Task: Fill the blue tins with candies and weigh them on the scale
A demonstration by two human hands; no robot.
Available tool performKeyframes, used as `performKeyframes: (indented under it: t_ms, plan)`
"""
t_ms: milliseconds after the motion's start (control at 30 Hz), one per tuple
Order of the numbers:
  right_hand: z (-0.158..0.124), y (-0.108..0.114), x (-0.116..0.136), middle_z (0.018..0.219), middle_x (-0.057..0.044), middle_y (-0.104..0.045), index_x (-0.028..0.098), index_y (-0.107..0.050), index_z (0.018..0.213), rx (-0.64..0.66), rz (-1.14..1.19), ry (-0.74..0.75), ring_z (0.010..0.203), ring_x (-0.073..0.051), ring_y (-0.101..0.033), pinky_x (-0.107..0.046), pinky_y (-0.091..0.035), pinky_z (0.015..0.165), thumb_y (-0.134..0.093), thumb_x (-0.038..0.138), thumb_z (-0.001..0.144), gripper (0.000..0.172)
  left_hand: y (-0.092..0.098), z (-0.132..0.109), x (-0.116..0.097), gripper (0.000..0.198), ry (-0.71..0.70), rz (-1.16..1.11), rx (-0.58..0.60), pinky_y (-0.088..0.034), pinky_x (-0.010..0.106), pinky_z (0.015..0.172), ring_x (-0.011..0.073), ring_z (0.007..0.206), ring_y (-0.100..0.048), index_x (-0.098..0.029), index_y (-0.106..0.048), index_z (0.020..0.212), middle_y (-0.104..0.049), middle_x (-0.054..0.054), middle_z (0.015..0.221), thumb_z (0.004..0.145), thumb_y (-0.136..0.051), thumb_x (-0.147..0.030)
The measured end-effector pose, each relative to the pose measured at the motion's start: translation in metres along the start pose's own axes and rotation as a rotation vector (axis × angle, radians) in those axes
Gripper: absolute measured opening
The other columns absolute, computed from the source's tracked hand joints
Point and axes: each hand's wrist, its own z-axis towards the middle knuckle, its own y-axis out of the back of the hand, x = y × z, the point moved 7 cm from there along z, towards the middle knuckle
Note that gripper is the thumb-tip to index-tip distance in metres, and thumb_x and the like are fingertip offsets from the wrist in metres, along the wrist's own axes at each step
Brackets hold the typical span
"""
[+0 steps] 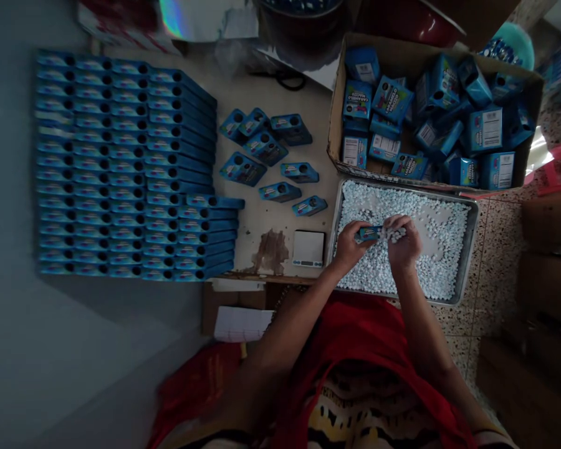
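Your left hand [350,244] is closed around a small blue box [369,233], held just right of the frame's centre, above the metal tray [470,249]. Your right hand [403,240] meets the box's right end with its fingers curled over a clutch of small white candies [395,234]. Both hands hover over the tray, which is filled with more loose white candies. Above the tray, in the upper right, an open cardboard carton [336,112] holds a jumble of blue boxes. To the left of the tray, on the table [262,212], sits a small white scale [308,249], with several loose blue boxes scattered above it. Across the left of the frame, flat blue boxes lie in neat rows [121,168].
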Motion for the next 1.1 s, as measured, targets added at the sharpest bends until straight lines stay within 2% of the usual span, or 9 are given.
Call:
performKeyframes:
  t_ms: [167, 267, 367, 433, 567, 700, 800, 967, 1100]
  plan:
    - [-0.004, -0.011, 0.0, 0.067, -0.001, -0.053, 0.025, -0.065, 0.069, -0.046, -0.113, 0.132, 0.069, -0.019, -0.052, -0.035, -0.044, 0.073, -0.066, 0.055, 0.094, 0.039, 0.005, 0.003, -0.012, 0.033, -0.068, 0.081, 0.009, -0.055, 0.036, 0.092, 0.0257, 0.103, -0.072, -0.021, -0.074, 0.107, -0.075, 0.007, 0.105, 0.08, -0.091, -0.027]
    - [-0.005, -0.004, -0.005, 0.063, 0.002, -0.045, 0.027, -0.06, 0.073, -0.123, -0.084, 0.094, 0.063, -0.019, -0.049, -0.035, -0.045, 0.07, -0.054, 0.063, 0.099, 0.046, 0.013, 0.002, -0.02, 0.033, -0.11, 0.201, 0.018, -0.055, 0.037, 0.092, 0.0269, 0.104, -0.071, -0.021, -0.073, 0.109, -0.075, 0.007, 0.106, 0.08, -0.089, -0.022]
    - [-0.004, 0.028, -0.009, 0.074, -0.002, -0.057, 0.027, -0.062, 0.079, -0.198, -0.175, 0.015, 0.077, -0.021, -0.062, -0.04, -0.053, 0.085, -0.042, 0.07, 0.102, 0.053, 0.023, 0.003, -0.024, 0.035, -0.152, 0.341, 0.003, -0.054, 0.041, 0.101, 0.0295, 0.111, -0.069, -0.022, -0.073, 0.112, -0.075, 0.009, 0.112, 0.08, -0.084, -0.011]
    - [-0.004, 0.059, -0.008, 0.095, -0.007, -0.071, 0.024, -0.069, 0.085, -0.214, -0.458, -0.024, 0.101, -0.025, -0.068, -0.046, -0.051, 0.103, -0.048, 0.071, 0.099, 0.053, 0.027, 0.006, -0.017, 0.036, -0.134, 0.349, -0.018, -0.054, 0.042, 0.101, 0.0299, 0.112, -0.069, -0.023, -0.073, 0.112, -0.075, 0.009, 0.114, 0.08, -0.081, -0.007]
    - [-0.015, 0.115, -0.01, 0.138, -0.018, -0.07, 0.021, -0.08, 0.099, -0.181, -1.091, -0.098, 0.139, -0.036, -0.057, -0.057, -0.036, 0.122, -0.064, 0.075, 0.089, 0.058, 0.021, 0.013, 0.011, 0.03, -0.014, 0.114, 0.052, -0.057, 0.037, 0.095, 0.0257, 0.107, -0.072, -0.022, -0.073, 0.106, -0.076, 0.007, 0.111, 0.08, -0.079, -0.01]
    - [-0.028, 0.126, -0.019, 0.139, -0.018, -0.07, 0.023, -0.08, 0.106, -0.086, -1.235, -0.06, 0.145, -0.034, -0.053, -0.056, -0.037, 0.123, -0.061, 0.071, 0.095, 0.053, 0.019, 0.018, 0.031, 0.035, 0.101, -0.107, 0.098, -0.058, 0.034, 0.096, 0.0226, 0.105, -0.074, -0.021, -0.073, 0.112, -0.078, 0.006, 0.113, 0.078, -0.081, -0.018]
    - [-0.029, 0.129, -0.023, 0.133, -0.018, -0.071, 0.022, -0.079, 0.108, -0.121, -1.242, -0.056, 0.139, -0.034, -0.057, -0.056, -0.041, 0.119, -0.062, 0.071, 0.094, 0.053, 0.027, 0.025, 0.029, 0.036, 0.127, -0.178, 0.097, -0.059, 0.035, 0.096, 0.0227, 0.105, -0.075, -0.02, -0.073, 0.111, -0.078, 0.007, 0.116, 0.077, -0.082, -0.023]
    - [-0.025, 0.143, -0.019, 0.136, -0.019, -0.067, 0.021, -0.072, 0.119, -0.171, -1.302, -0.01, 0.143, -0.035, -0.052, -0.058, -0.039, 0.121, -0.059, 0.071, 0.094, 0.057, 0.07, 0.037, 0.0, 0.037, 0.112, -0.221, 0.071, -0.06, 0.036, 0.098, 0.0226, 0.108, -0.075, -0.021, -0.07, 0.11, -0.077, 0.009, 0.121, 0.079, -0.085, -0.033]
    - [-0.034, 0.16, -0.02, 0.16, -0.027, -0.046, 0.018, -0.061, 0.14, -0.218, -1.436, -0.009, 0.153, -0.043, -0.04, -0.067, -0.033, 0.123, -0.056, 0.075, 0.092, 0.075, 0.156, 0.069, -0.029, 0.047, 0.02, -0.079, -0.18, -0.059, 0.036, 0.102, 0.0217, 0.113, -0.072, -0.023, -0.063, 0.119, -0.073, 0.006, 0.123, 0.082, -0.086, -0.042]
